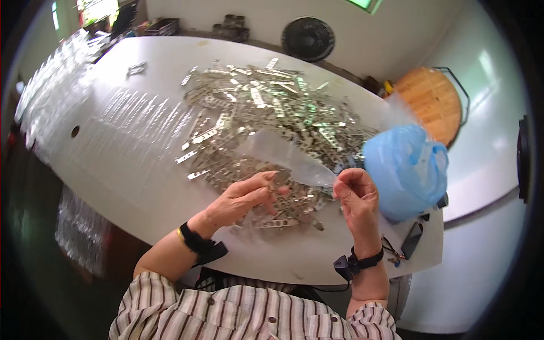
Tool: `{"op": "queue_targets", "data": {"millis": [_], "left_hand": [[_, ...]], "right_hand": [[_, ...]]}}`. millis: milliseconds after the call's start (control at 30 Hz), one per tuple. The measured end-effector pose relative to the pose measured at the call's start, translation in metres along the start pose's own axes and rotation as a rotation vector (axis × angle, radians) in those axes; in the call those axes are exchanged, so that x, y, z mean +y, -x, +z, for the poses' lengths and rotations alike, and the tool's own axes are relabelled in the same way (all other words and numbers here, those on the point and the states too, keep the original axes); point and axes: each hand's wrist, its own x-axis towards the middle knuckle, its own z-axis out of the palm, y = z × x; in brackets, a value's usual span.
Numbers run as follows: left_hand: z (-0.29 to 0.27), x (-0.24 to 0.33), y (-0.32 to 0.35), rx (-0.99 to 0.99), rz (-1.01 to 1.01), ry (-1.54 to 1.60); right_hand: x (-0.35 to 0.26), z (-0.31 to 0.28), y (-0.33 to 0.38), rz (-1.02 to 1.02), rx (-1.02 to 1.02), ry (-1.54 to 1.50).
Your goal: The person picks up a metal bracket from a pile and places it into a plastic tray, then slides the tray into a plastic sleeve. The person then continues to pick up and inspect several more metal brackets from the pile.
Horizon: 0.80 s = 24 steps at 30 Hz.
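Note:
A clear plastic bag stretches across the heap in front of me, long and narrow. My right hand pinches its right end between thumb and fingertips. Close by on the left, my left hand is closed at the fingertips around something greyish, too blurred to make out. Both hands are above the near side of a large pile of shiny metal strips with holes in them. The strips lie loose at many angles, and the bag hides some of them.
Rows of clear-wrapped strips lie on the white table at left, near stacked clear packages. A blue plastic bag stands at right, by a phone and keys. Behind are a black fan and round wooden top.

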Motion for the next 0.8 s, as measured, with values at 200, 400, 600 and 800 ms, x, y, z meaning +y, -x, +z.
{"op": "queue_targets", "data": {"millis": [200, 400, 600, 800], "left_hand": [[-0.009, 0.01, 0.007, 0.041, 0.065, -0.016], [-0.014, 0.013, 0.006, 0.123, 0.082, 0.223], [-0.011, 0.013, 0.003, 0.167, 0.055, 0.235], [-0.013, 0.011, 0.006, 0.104, -0.019, 0.105]], "right_hand": [[0.032, 0.016, -0.008, 0.208, -0.143, -0.098], [0.041, 0.026, -0.006, 0.344, -0.11, -0.033], [0.048, 0.038, 0.006, 0.483, -0.381, 0.127], [0.038, 0.029, 0.004, 0.485, -0.54, 0.077]]}}
